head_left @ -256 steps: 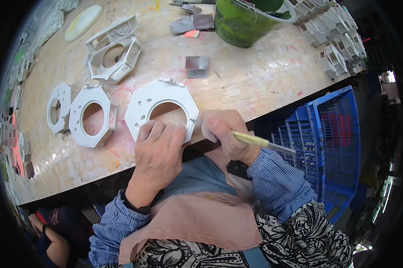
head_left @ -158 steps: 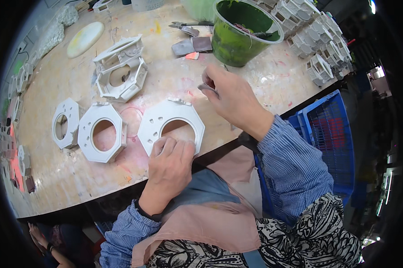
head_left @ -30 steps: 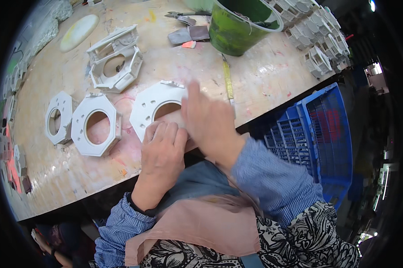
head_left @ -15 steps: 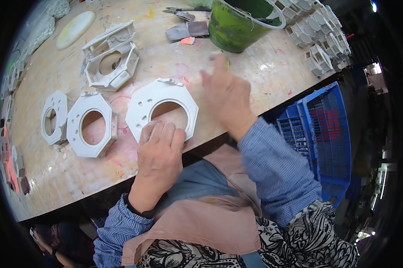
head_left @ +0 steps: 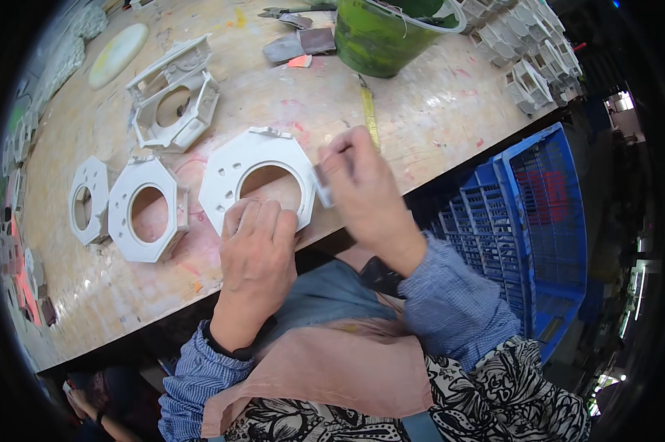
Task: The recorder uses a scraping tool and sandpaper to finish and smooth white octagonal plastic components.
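A white octagonal plate [head_left: 238, 166] with a round hole lies flat at the table's near edge. My left hand [head_left: 255, 250] presses down on its near rim, fingers together. My right hand [head_left: 362, 191] is at the plate's right edge, its fingers pinched on a small grey pad [head_left: 323, 193] that touches that edge. Just beyond my right hand, a yellow-handled tool [head_left: 368, 112] lies on the table.
Two more white octagonal rings [head_left: 148, 210] [head_left: 89, 200] lie to the left, with a stacked octagonal frame [head_left: 174, 103] behind them. A green bucket [head_left: 387, 37], grey sanding sheets [head_left: 299, 46] and small white frames [head_left: 527, 55] sit at the back. Blue crates [head_left: 527, 221] stand at right.
The yellow-handled tool left my right hand and now lies on the table. My right hand swung out to the right, then came back to the plate's right edge with the grey pad.
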`<state>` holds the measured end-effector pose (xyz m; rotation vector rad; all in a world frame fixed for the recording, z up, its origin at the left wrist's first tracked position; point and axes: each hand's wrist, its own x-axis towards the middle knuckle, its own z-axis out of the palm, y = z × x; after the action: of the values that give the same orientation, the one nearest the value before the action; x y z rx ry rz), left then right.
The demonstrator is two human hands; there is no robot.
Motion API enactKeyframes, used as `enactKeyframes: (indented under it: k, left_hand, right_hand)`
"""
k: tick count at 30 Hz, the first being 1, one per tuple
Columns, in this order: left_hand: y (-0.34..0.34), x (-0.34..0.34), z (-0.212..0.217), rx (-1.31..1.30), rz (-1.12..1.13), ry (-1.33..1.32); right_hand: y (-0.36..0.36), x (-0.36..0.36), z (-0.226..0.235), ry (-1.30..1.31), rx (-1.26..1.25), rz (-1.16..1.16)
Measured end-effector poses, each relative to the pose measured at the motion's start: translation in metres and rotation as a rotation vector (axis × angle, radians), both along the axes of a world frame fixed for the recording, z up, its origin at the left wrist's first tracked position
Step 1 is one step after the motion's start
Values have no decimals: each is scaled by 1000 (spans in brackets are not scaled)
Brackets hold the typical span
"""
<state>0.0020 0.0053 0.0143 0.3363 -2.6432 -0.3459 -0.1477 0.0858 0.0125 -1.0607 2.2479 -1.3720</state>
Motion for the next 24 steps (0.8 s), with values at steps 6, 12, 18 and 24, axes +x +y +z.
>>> enactKeyframes:
  k: [6,12,18,24]
  left_hand:
    - [2,-2,0,-21,-3,21]
    - [9,-3,-4,11,47,59]
    - [10,-3,-5,-2,80,78]
    - [10,-3,-8,-31,83,101]
  right_hand:
    - [-24,16,0,340,10,-152]
    - [-8,36,7,311,82,-114]
    - [-30,23,2,509,114,-158]
    - [-43,11,6,547,109,-138]
